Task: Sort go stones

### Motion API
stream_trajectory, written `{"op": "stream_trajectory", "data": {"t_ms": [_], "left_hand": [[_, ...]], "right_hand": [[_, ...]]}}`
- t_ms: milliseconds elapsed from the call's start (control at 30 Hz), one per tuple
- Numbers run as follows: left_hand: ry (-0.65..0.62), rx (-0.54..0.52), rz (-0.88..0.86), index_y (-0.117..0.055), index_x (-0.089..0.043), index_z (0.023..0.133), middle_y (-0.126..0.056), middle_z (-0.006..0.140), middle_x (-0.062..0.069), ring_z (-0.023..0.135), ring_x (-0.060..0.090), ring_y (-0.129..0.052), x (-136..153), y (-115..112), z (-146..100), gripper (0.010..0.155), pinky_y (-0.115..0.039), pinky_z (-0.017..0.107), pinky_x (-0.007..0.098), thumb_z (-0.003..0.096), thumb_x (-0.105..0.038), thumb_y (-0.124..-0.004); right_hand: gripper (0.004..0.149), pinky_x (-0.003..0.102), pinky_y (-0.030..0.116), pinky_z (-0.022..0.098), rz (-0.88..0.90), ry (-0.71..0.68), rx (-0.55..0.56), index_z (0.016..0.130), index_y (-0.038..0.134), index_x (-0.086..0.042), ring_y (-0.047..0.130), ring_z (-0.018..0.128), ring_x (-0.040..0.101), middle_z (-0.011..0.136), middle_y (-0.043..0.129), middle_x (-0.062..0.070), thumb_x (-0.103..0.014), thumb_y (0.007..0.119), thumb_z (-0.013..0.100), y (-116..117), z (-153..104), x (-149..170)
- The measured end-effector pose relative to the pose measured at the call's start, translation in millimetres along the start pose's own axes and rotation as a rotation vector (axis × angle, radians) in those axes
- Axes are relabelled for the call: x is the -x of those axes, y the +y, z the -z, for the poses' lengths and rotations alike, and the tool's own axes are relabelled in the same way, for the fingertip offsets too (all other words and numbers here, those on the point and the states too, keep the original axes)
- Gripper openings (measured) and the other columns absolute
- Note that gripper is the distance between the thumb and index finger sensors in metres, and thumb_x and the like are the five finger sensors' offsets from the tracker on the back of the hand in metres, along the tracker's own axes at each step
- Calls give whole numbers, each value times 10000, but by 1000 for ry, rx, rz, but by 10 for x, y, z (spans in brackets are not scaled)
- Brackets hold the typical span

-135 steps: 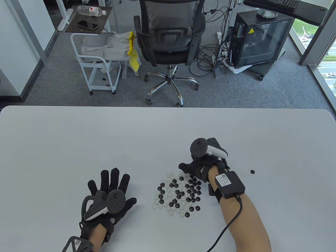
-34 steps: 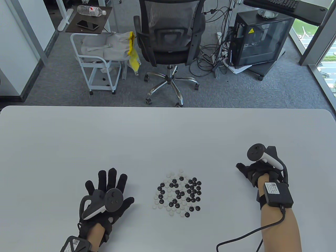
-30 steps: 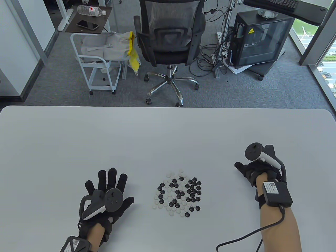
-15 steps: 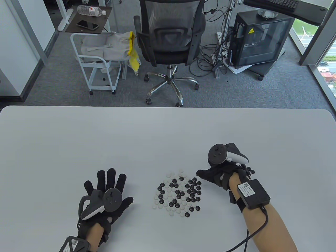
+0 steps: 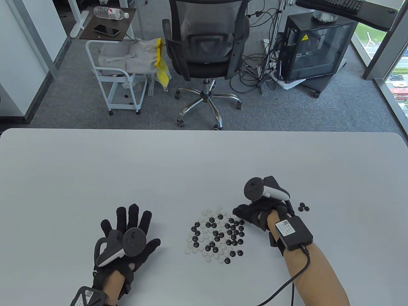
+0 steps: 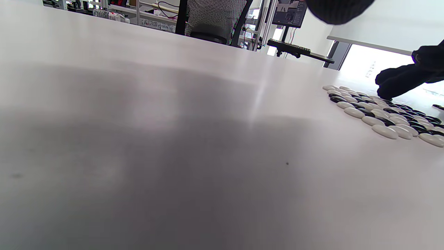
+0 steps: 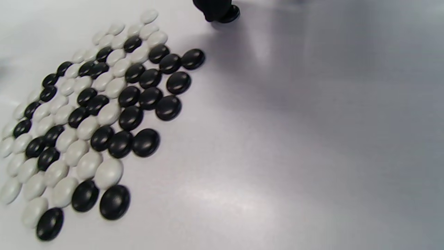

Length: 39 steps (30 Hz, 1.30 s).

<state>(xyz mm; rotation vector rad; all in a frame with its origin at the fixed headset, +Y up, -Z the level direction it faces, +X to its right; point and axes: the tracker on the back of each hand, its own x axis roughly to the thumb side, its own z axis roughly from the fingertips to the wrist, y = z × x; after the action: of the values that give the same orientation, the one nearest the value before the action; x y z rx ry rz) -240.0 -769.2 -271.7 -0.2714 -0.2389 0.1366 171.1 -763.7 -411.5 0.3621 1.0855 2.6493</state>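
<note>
I'm picking black stones: my right hand (image 5: 255, 213), fingertip on a black stone (image 7: 229, 15) (grip unclear), must slide it toward the sorted stones (image 5: 303, 207); left hand (image 5: 127, 234) lies spread flat.

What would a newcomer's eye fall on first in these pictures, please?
Most likely the cluster of mixed black and white stones near the middle of the white table. Next, the two gloved hands flanking it: the left hand lies flat with fingers spread, while the right hand reaches a fingertip onto a black stone at the cluster's right edge. A few black stones sit apart, further right.
</note>
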Motion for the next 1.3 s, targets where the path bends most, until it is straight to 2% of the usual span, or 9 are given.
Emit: {"op": "stream_trajectory", "data": {"t_ms": [133, 267, 367, 567, 800, 1033, 1167, 1300], "left_hand": [[-5, -1, 12, -52, -205, 1178, 169, 1152, 222, 966, 524, 209, -14, 0, 3, 860, 65, 490, 825, 587, -631, -510], [-12, -20, 20, -49, -204, 1178, 169, 1152, 225, 965, 526, 208, -37, 31, -25, 861, 61, 490, 826, 588, -634, -505], [-18, -33, 18, -51, -204, 1179, 168, 1152, 226, 966, 527, 206, -50, 52, -34, 860, 60, 490, 827, 588, -633, -507], [-11, -24, 21, -51, -202, 1179, 168, 1152, 227, 965, 528, 205, -46, 45, -41, 861, 61, 489, 827, 589, -631, -507], [-2, -22, 18, -49, -203, 1179, 169, 1151, 227, 965, 528, 207, -41, 43, -39, 860, 60, 490, 826, 589, -631, -507], [-5, -18, 18, -51, -202, 1179, 167, 1152, 227, 966, 528, 204, -44, 39, -34, 859, 59, 491, 826, 590, -631, -506], [-3, -11, 17, -52, -202, 1179, 169, 1152, 226, 966, 528, 205, -44, 38, -32, 860, 59, 491, 827, 588, -631, -507], [-1, -4, 20, -50, -202, 1179, 168, 1152, 227, 966, 527, 206, -48, 36, -30, 859, 61, 491, 826, 590, -630, -505]], "right_hand": [[717, 920, 56, 511, 22, 87, 32, 1151, 588, -54, -65, 918, 676, 1135, 69, 415, -511, 476, 610, -113, -61, 291], [717, 921, 55, 507, 127, 168, 66, 1144, 600, -38, -61, 916, 681, 1132, 78, 424, -505, 477, 614, -173, -168, 635], [720, 920, 53, 506, 114, 239, 87, 1142, 606, -35, -65, 916, 680, 1135, 79, 420, -506, 476, 614, -196, -251, 806], [720, 919, 54, 506, 125, 323, 111, 1141, 609, -36, -63, 918, 678, 1136, 78, 418, -507, 474, 614, -207, -364, 1021], [719, 918, 63, 506, 154, 348, 153, 1141, 605, -35, -57, 917, 681, 1134, 80, 424, -507, 474, 614, -200, -418, 1159], [722, 917, 58, 504, 167, 331, 176, 1147, 589, -30, -72, 906, 682, 1125, 53, 424, -503, 473, 614, -240, -461, 1129], [722, 918, 63, 507, 100, 255, 171, 1134, 632, -27, -70, 907, 682, 1128, 53, 419, -503, 480, 613, -299, -482, 911], [717, 919, 69, 511, 80, 111, 101, 1105, 697, -18, -57, 918, 678, 1141, 87, 412, -499, 486, 617, -309, -475, 554]]}}
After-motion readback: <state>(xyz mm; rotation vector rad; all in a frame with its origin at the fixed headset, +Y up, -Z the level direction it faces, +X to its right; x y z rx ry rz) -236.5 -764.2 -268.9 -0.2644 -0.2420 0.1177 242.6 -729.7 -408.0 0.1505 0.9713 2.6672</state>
